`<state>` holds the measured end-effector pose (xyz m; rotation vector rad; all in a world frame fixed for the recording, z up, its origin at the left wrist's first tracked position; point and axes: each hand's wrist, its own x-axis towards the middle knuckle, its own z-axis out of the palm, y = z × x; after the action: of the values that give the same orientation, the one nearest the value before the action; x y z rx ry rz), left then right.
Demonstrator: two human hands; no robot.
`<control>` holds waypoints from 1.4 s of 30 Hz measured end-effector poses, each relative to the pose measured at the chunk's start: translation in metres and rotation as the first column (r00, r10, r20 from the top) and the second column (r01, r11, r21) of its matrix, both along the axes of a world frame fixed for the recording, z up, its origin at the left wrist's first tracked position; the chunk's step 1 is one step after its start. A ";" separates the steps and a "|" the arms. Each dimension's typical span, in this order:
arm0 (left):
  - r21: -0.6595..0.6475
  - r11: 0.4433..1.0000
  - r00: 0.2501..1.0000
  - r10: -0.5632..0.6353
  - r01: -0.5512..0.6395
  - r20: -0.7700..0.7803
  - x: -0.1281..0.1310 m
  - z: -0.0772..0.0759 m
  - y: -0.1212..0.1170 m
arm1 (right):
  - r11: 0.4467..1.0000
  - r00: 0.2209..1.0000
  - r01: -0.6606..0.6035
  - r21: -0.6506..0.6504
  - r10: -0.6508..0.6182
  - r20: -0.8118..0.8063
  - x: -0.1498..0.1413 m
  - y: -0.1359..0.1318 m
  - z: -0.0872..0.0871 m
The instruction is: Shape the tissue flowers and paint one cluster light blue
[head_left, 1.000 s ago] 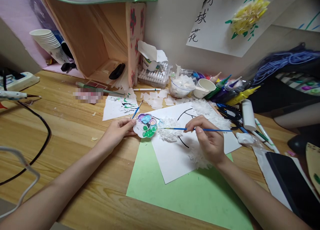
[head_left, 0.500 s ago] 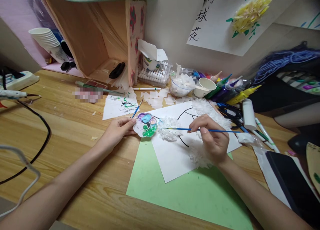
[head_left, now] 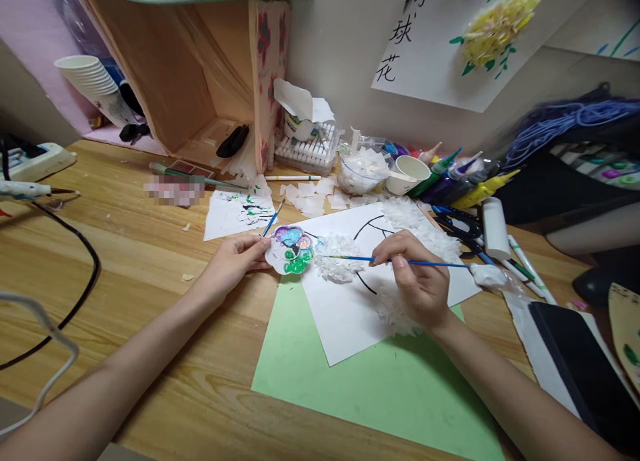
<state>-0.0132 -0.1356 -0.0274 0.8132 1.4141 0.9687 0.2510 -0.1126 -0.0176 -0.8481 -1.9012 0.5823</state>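
My left hand (head_left: 242, 255) pinches the edge of a flower-shaped paint palette (head_left: 278, 262) with purple, blue and green paint in its wells. A second paintbrush (head_left: 273, 219) stands out behind the palette, its lower end hidden there. In my right hand (head_left: 414, 274) is a long blue paintbrush (head_left: 357, 258), held level, its tip pointing left at a white ruffled paper flower (head_left: 337, 261) beside the palette. That flower sits on a white sheet (head_left: 330, 327) with black drawn lines. More white paper clusters (head_left: 400, 215) lie on the sheet, one partly behind my right hand.
Beneath the white sheet is green paper (head_left: 370, 407). Behind it stand a bowl of paper scraps (head_left: 361, 171), a paper cup (head_left: 409, 174) and paint bottles (head_left: 480, 189). A paint-marked paper (head_left: 230, 214) lies left, near a cardboard box (head_left: 273, 81). Scissors (head_left: 457, 224) and markers lie right.
My right hand and the blue paintbrush have shifted slightly left, the tip staying by the white flower. My left hand holds the palette as before.
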 end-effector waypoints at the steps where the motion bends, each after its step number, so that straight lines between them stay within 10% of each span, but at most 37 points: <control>1: 0.002 1.000 1.000 -0.005 0.005 -0.006 0.000 -0.001 0.000 | 1.000 1.000 0.001 -0.008 -0.001 0.019 0.000 0.000 0.000; 42: 0.010 1.000 1.000 -0.008 0.008 0.000 0.000 0.000 0.000 | 0.999 0.999 -0.028 0.017 0.027 0.028 0.000 0.000 0.003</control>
<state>-0.0135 -0.1356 -0.0278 0.8258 1.4056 0.9700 0.2513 -0.1127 -0.0142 -0.8243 -1.9433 0.5725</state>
